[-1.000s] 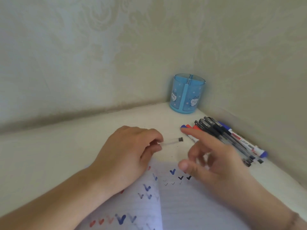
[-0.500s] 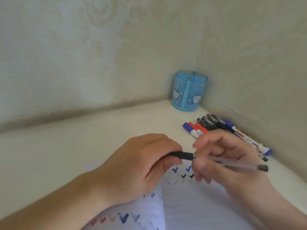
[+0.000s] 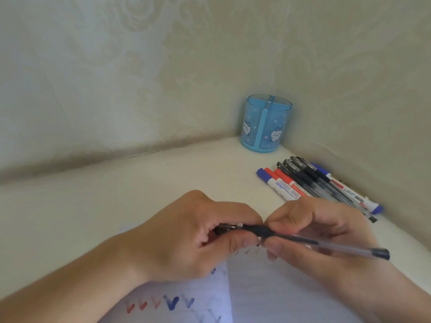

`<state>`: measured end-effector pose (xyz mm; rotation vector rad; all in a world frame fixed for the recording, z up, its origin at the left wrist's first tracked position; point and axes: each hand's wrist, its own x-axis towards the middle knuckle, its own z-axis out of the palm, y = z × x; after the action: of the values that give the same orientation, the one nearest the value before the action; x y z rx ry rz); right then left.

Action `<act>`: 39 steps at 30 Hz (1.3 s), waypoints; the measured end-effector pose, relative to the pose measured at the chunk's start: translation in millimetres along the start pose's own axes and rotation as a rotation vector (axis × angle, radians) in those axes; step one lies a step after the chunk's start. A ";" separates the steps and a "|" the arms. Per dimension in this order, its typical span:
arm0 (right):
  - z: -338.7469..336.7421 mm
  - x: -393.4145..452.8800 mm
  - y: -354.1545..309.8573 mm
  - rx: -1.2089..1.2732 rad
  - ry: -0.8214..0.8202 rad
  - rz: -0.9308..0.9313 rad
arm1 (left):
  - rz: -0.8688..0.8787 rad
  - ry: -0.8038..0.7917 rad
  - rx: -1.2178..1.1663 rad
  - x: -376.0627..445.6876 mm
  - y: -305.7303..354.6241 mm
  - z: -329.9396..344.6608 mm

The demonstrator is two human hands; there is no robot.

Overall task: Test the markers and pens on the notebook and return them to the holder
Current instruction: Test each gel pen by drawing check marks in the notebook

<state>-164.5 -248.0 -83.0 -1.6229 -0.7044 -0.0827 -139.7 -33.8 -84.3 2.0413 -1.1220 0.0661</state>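
Two hands meet over the notebook [image 3: 279, 294]; left hand [image 3: 186, 238] pinches the cap [image 3: 229, 227], right hand [image 3: 314, 229] grips the pen [image 3: 326, 244], likely capping it; holder [image 3: 265, 124] waits far right.

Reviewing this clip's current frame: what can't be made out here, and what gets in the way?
- Head view: the tip of the clear black-grip pen is hidden inside the left hand.
- The small cap-like piece the left hand holds is mostly covered by its fingers.
- The right hand covers the near ends of the loose pens and markers.
- The blue translucent holder shows no contents; its inside is not fully seen.
- The lined notebook is cut off by the bottom edge.
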 end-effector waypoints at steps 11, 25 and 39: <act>-15.0 2.7 4.6 -0.041 0.285 0.307 | -0.148 0.082 0.094 -3.1 -7.1 0.1; -8.5 1.2 16.7 -0.491 0.246 0.345 | -0.173 0.027 0.171 -4.2 -6.2 2.1; -9.1 1.9 15.9 -0.421 0.315 0.378 | -0.157 0.058 0.189 -4.7 -8.6 4.4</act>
<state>-152.2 -255.8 -94.3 -2.0610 -0.1321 -0.2180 -137.6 -30.9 -94.4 2.2742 -0.9467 0.1567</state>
